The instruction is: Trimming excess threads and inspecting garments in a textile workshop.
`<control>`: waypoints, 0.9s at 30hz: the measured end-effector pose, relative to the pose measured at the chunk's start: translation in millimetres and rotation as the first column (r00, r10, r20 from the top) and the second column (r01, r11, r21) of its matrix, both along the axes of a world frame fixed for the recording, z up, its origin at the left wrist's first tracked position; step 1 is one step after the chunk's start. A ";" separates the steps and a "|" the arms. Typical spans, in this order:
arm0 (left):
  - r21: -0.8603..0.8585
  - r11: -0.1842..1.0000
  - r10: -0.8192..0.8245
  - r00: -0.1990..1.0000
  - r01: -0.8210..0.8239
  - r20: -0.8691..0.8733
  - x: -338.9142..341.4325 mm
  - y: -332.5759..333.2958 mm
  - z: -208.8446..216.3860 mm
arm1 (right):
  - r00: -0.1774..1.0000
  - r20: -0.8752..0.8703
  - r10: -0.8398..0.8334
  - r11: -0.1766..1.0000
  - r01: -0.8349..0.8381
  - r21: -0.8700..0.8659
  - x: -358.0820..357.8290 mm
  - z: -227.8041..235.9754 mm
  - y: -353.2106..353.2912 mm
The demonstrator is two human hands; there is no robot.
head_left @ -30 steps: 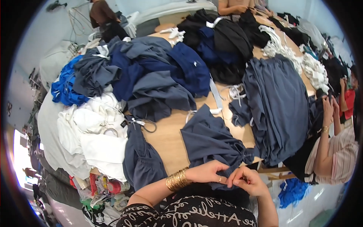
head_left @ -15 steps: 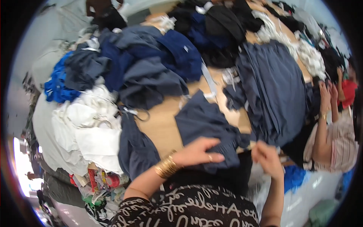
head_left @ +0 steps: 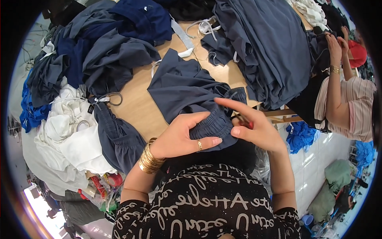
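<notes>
A dark grey garment [head_left: 181,85] with a gathered elastic waistband [head_left: 215,126] lies on the table and hangs over its near edge toward me. My left hand [head_left: 183,135], with gold bangles and a ring, is closed on the waistband, thumb on top. Just right of the band is my right hand [head_left: 254,125], index finger stretched and thumb apart. Its other fingers curl around a small dark-and-red tool [head_left: 250,125], mostly hidden, whose kind I cannot make out. Whether the right thumb touches the cloth, I cannot tell.
Another gathered grey garment [head_left: 115,133] lies left, beside white cloth [head_left: 75,139]. Grey and navy clothes [head_left: 115,59] are heaped behind, with a large grey stack [head_left: 274,55] at the right. A person in a striped top [head_left: 348,103] works at the right edge.
My right hand has come left to the waistband, its index finger now stretched. My left hand now grips the band where its fingers were spread over it. The view has shifted.
</notes>
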State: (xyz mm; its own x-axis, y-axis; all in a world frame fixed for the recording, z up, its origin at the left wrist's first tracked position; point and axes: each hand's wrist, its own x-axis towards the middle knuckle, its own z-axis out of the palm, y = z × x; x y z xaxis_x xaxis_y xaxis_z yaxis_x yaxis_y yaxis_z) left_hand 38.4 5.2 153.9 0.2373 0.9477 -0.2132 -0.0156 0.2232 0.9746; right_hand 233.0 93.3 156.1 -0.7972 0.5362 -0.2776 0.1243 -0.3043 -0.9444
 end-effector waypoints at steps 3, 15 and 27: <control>0.035 0.999 -0.024 1.000 0.024 -0.019 0.2 -0.9 -1.4 | 0.993 -0.072 0.099 0.992 -0.104 -0.072 -5.5 -17.1 7.6; -0.002 0.996 -0.093 0.982 0.094 -0.165 -4.1 3.2 -6.1 | 0.934 0.205 0.294 0.934 -0.326 0.146 -7.0 -4.8 37.0; -0.167 0.982 -0.075 0.992 0.092 0.104 -6.0 1.5 -3.6 | 0.938 0.310 0.155 0.971 -0.202 0.127 -0.4 5.9 30.0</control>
